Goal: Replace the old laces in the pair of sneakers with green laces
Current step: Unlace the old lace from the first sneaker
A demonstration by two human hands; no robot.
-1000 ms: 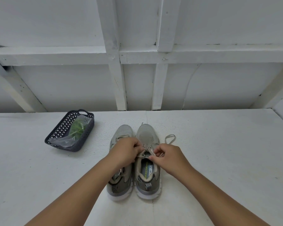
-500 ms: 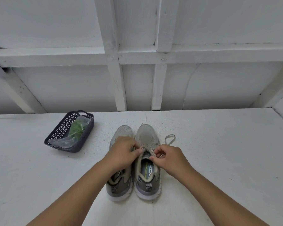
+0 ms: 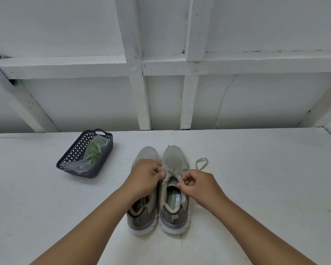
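Little has shifted: both hands remain pinched on the soft, limp grey lace of the right grey mesh sneaker; left hand, right hand. It is best gripped near an eyelet.

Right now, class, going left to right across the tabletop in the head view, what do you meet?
Dark lattice basket holding a bag of green laces → left sneaker → right sneaker → loose grey lace loop.
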